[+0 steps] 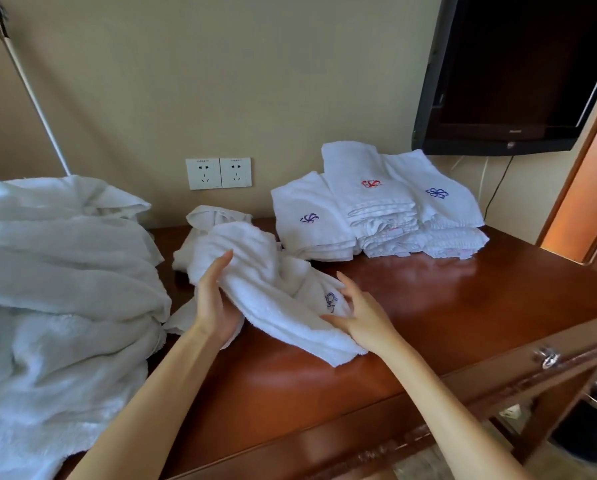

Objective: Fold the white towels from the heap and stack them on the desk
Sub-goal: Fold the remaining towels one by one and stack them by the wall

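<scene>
White towel (273, 289) between left hand (215, 306) and right hand (363, 318); two folded stacks (394, 209).

A crumpled white towel (273, 296) lies on the desk (446, 306) between the loose heap (58, 271) and the folded stacks (376, 206).

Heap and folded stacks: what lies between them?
Head view: a crumpled towel at the left hand and right hand; a second towel behind.

Fluffy terry-cloth towel (273, 289) on a glossy, polished wooden desk (428, 306).
</scene>
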The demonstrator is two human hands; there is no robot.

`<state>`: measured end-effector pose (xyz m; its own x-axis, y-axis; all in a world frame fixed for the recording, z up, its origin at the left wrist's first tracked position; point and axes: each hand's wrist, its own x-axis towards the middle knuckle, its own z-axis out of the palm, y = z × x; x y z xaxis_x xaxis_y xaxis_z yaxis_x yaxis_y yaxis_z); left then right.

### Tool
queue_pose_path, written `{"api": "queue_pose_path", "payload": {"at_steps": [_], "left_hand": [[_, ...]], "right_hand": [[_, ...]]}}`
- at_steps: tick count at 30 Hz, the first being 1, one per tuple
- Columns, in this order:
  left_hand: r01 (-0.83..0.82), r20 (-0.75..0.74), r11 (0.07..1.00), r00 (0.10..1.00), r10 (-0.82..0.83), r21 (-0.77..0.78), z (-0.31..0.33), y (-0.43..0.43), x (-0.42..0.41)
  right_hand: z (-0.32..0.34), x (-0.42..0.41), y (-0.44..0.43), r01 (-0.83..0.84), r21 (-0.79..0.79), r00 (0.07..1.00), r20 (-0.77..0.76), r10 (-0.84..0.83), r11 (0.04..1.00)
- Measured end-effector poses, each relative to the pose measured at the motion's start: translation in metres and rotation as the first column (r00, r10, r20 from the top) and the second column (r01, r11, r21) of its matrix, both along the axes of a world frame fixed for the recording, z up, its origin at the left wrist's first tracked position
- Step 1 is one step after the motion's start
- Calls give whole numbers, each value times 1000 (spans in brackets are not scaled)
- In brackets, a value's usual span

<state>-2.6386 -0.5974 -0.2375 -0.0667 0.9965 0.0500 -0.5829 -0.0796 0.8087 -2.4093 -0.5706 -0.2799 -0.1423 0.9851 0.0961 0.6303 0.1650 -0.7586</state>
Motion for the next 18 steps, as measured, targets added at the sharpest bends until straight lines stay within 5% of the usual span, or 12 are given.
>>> {"api": "queue_pose_path", "payload": {"at_steps": [7,10,12,16,18], "left_hand": [[-390,-145,914,916,373,-115,-6,13,-9],[-620,-604,770,559,568,150,-11,11,-9],[-610,-660,755,467,588,241,-16,13,-9],[-577,-710,814,544,448,71,-27,26,-8],[-596,-718,792,494,491,132,-30,27,-12]], "right_hand": [[-1,55,-3,161,208,977,102,-185,965],[-5,118,1,319,288,911,171,-376,903],[-5,160,4,430,320,824,242,-512,844],[-2,218,13,612,352,666,253,-702,708],[-1,227,13,680,383,596,207,-776,625]]}}
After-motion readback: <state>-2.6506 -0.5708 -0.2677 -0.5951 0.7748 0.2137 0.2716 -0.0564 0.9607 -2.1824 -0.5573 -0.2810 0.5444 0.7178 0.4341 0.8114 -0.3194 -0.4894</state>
